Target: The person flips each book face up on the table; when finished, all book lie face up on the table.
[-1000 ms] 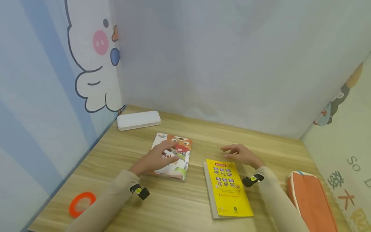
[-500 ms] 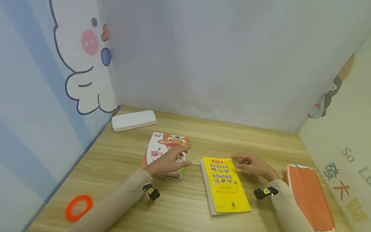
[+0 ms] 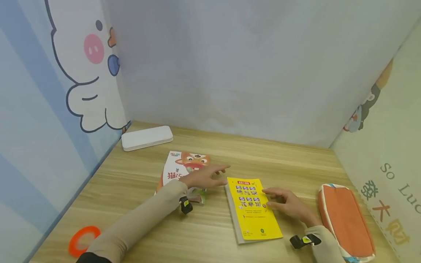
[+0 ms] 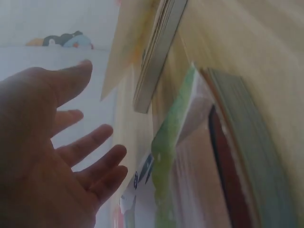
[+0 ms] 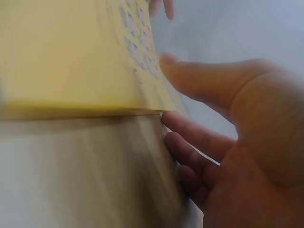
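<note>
In the head view a yellow book (image 3: 254, 215) lies on the table, its cover printed with small pictures. My right hand (image 3: 292, 206) is at its right edge. In the right wrist view the thumb is over the yellow cover (image 5: 71, 57) and the index fingertip right at the edge, with a gap between them. My left hand (image 3: 205, 177) reaches across a white book (image 3: 172, 166) with an orange cartoon animal, fingers spread, tips close to the yellow book's top left corner. The left wrist view shows this left palm (image 4: 42, 156) holding nothing, beside the white book's lifted cover corner (image 4: 183, 109).
A white case (image 3: 147, 138) lies at the back left of the wooden table (image 3: 279, 153). An orange pencil case (image 3: 346, 221) is at the right, near the right forearm. An orange-red ring (image 3: 74, 243) sits front left by the left sleeve. Walls enclose the table's back and sides.
My left hand has moved right, from over the white book toward the yellow one. My right hand has come down from beyond the yellow book to its right edge. The head view has shifted slightly.
</note>
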Demonstrator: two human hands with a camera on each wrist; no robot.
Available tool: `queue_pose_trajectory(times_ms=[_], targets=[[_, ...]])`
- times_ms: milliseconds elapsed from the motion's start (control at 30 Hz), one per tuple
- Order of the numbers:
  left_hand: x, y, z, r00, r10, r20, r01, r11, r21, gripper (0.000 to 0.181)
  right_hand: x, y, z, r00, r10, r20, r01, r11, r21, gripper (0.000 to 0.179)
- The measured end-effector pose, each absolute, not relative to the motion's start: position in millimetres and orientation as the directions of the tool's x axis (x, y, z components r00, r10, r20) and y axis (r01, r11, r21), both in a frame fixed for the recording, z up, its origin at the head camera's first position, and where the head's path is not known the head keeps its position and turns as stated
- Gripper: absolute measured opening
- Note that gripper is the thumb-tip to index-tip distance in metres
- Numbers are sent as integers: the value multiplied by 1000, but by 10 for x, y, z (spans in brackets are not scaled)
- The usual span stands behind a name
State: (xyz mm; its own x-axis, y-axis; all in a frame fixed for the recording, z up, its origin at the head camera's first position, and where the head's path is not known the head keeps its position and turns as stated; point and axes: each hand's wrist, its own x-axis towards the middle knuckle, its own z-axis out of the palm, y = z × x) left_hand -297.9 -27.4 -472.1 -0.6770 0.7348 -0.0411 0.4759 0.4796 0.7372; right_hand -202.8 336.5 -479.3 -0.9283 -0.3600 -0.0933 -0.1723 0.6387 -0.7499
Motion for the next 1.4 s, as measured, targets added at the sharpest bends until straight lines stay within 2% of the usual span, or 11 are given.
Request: queue_pose_trajectory(times_ms=[300, 567, 733, 900, 1133, 1400], targets=[[-3021, -220, -4767, -619, 778, -109, 447, 463, 766, 66, -1711, 3301, -4829, -952, -288, -101, -133, 689, -712, 50], [-3040, -240, -4774, -632, 767, -109, 486, 502, 716, 58, -1458, 3305, -4890, -959, -274, -73, -150, 707, -692, 49], [-3047, -190, -4758, -615, 780, -117, 496, 499, 711, 55, -1216, 3331, -4987, -975, -214, -50, -126, 729, -672, 48], [-3063, -111, -4746, -606, 787, -113, 526, 504, 685, 52, -961, 3316, -5061, -984, -177, 37, -158, 739, -655, 49], [-3106, -60, -4743, -596, 796, -102, 561, 504, 657, 49, -790, 3216, -5182, -949, -174, 263, -294, 793, -534, 51], [-3139, 8, -4788, -601, 797, -59, 616, 509, 601, 43, -747, 3120, -5163, -937, -130, 325, -282, 830, -481, 48]])
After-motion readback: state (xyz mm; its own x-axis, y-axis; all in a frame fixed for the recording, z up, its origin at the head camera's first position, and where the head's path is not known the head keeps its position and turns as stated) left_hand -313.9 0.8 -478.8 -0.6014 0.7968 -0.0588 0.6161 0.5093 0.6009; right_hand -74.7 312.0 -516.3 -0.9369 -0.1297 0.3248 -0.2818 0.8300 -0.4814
